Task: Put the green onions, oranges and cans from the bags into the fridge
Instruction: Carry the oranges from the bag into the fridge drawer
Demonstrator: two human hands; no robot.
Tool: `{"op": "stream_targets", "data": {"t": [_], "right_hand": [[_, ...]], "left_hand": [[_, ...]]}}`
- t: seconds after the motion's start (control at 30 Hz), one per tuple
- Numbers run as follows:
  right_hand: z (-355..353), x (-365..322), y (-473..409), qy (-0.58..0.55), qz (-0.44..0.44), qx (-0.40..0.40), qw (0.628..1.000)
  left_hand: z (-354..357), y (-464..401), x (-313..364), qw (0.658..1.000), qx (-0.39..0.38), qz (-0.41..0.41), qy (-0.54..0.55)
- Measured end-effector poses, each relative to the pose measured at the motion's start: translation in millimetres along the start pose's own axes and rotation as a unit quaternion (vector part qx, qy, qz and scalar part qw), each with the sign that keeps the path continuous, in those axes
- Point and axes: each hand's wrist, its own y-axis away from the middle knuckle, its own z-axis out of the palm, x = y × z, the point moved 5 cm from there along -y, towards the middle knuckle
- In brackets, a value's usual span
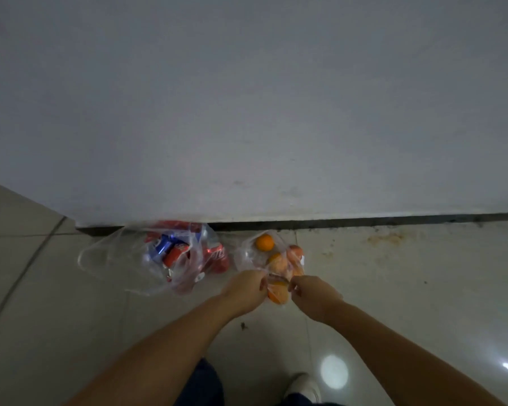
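Two clear plastic bags lie on the tiled floor against the wall's foot. The left bag (121,259) holds red and blue cans (170,249). The right bag (248,253) holds several oranges (265,242). My left hand (245,290) and my right hand (313,294) each pinch one side of the orange bag's mouth, with an orange (277,294) showing between them. No green onions and no fridge are in view.
A pale grey wall (276,112) fills the upper view, with a dark gap along its base. The glossy floor tiles (393,288) are stained near the wall at the right. My white shoe (304,386) stands at the bottom.
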Motion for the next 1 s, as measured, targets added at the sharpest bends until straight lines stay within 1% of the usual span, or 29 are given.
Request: {"op": "stream_targets", "data": {"t": [0.07, 0.13, 0.2, 0.23, 0.27, 0.33, 0.4, 0.47, 0.53, 0.57, 0.67, 0.73, 0.8, 0.83, 0.87, 0.9, 0.93, 1.0], "right_hand": [[28.9, 16.9, -65.1, 0.004, -0.002, 0.019, 1.0], [48.8, 31.3, -124.5, 0.005, -0.008, 0.051, 0.999], [64.6, 40.7, -181.2, 0.035, -0.049, 0.082, 0.995], [70.5, 42.1, -204.8, 0.065, -0.074, 0.08, 0.992], [77.9, 43.7, -226.5, 0.092, -0.095, 0.069, 0.989], [89.5, 45.5, -254.0, 0.13, -0.125, 0.015, 0.984], [101.0, 50.9, -259.0, 0.185, -0.142, -0.039, 0.972], [107.6, 64.6, -248.9, 0.241, -0.142, -0.073, 0.957], [109.0, 86.9, -235.5, 0.262, -0.11, -0.106, 0.953], [106.4, 99.5, -231.4, 0.258, -0.089, -0.102, 0.956], [93.2, 130.5, -234.3, 0.221, -0.016, -0.033, 0.975], [88.9, 139.2, -243.6, 0.172, 0.006, 0.001, 0.985], [85.1, 136.9, -249.4, 0.136, 0.015, 0.019, 0.99], [81.8, 133.8, -250.9, 0.138, 0.023, 0.039, 0.989], [78.8, 128.6, -251.9, 0.156, 0.02, 0.069, 0.985], [79.8, 121.0, -253.7, 0.183, 0.0, 0.092, 0.979], [85.9, 111.1, -256.2, 0.205, -0.039, 0.107, 0.972], [108.9, 94.7, -263.6, 0.252, -0.128, 0.091, 0.955]], "left_hand": [[21.2, -69.9, -34.6, 0.999, -0.019, 0.016, -0.04], [34.6, -133.8, -67.1, 0.997, 0.009, 0.029, -0.077], [40.9, -185.0, -88.1, 0.99, 0.031, 0.066, -0.124], [41.7, -207.0, -94.6, 0.983, 0.031, 0.085, -0.159], [40.6, -225.6, -99.0, 0.977, 0.026, 0.1, -0.189], [36.5, -252.8, -106.2, 0.968, 0.022, 0.123, -0.22], [36.7, -266.8, -115.2, 0.96, 0.017, 0.135, -0.246], [40.9, -266.5, -117.3, 0.951, 0.011, 0.146, -0.274], [46.3, -265.8, -114.6, 0.943, 0.007, 0.17, -0.287], [48.9, -267.3, -113.5, 0.94, 0.004, 0.183, -0.288], [59.0, -286.4, -119.6, 0.928, -0.002, 0.205, -0.312], [67.2, -300.3, -124.1, 0.904, -0.004, 0.224, -0.365], [72.2, -309.1, -127.0, 0.885, -0.015, 0.217, -0.412], [72.4, -311.2, -129.0, 0.886, -0.023, 0.197, -0.42], [71.6, -312.4, -130.9, 0.891, -0.028, 0.172, -0.42], [70.1, -312.2, -131.2, 0.897, -0.027, 0.153, -0.414], [69.8, -313.4, -132.4, 0.902, -0.022, 0.142, -0.408], [69.3, -316.5, -132.7, 0.901, 0.006, 0.139, -0.411]]}}
